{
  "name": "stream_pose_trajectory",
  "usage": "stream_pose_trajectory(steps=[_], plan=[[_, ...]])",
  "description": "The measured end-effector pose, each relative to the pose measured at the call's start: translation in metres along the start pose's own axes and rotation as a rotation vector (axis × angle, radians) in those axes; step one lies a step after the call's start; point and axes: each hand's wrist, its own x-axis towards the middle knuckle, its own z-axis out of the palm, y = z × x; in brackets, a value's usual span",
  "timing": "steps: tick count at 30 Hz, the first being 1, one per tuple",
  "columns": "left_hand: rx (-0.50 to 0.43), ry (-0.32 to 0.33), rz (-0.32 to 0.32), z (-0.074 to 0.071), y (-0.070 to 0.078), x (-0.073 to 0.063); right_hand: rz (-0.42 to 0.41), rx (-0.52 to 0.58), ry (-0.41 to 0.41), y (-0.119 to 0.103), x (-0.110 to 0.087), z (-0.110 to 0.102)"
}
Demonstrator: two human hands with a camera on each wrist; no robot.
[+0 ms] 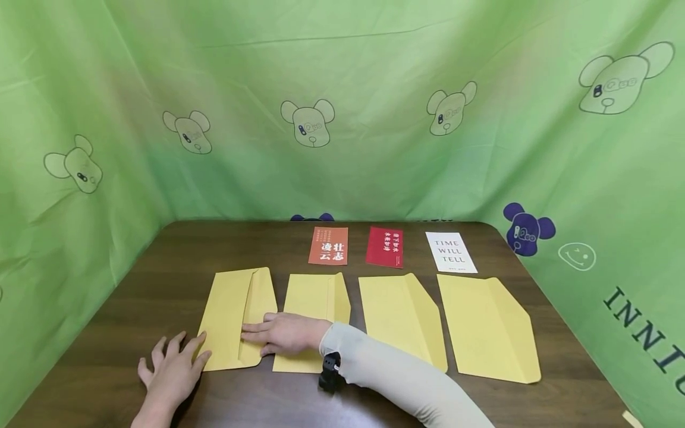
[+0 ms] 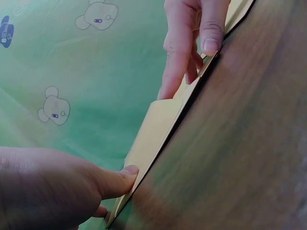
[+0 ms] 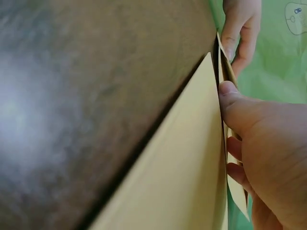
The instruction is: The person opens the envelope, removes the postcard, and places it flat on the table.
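Note:
Four yellow paper envelopes lie in a row on the dark wooden table, flaps unfolded to the right. At the leftmost envelope [image 1: 225, 315], my left hand [image 1: 173, 371] rests by the left edge with fingers spread, the thumb touching the paper. My right hand [image 1: 286, 334] reaches across from the right, its fingertips at the mouth of that same envelope, beside the flap. In the right wrist view the mouth gapes around the right fingers [image 3: 235, 147]. The inside of this envelope is hidden. Under the right hand and forearm, the second envelope [image 1: 307, 291] is partly covered.
Farther right lie the third envelope [image 1: 390, 303] and the last envelope [image 1: 476, 321]. Behind the row are an orange card [image 1: 321, 241], a red card [image 1: 379, 249] and a white card [image 1: 452, 252]. Green printed cloth [image 1: 374, 178] hangs around the table [image 1: 160, 279].

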Motion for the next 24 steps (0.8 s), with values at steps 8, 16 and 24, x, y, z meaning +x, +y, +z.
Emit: stream_pose_trajectory(steps=[8, 16, 24], plan=[[-0.001, -0.01, -0.005, -0.0016, -0.0004, 0.0005, 0.017, 0.017, 0.006, -0.0019, 0.0013, 0.0004], [0.0, -0.021, -0.005, -0.0018, -0.0014, 0.0, 0.059, -0.007, 0.017, -0.0065, 0.0052, 0.003], [-0.016, -0.026, -0.001, -0.0011, -0.0001, 0.0002, 0.081, -0.001, -0.006, -0.0076, 0.0038, 0.0011]])
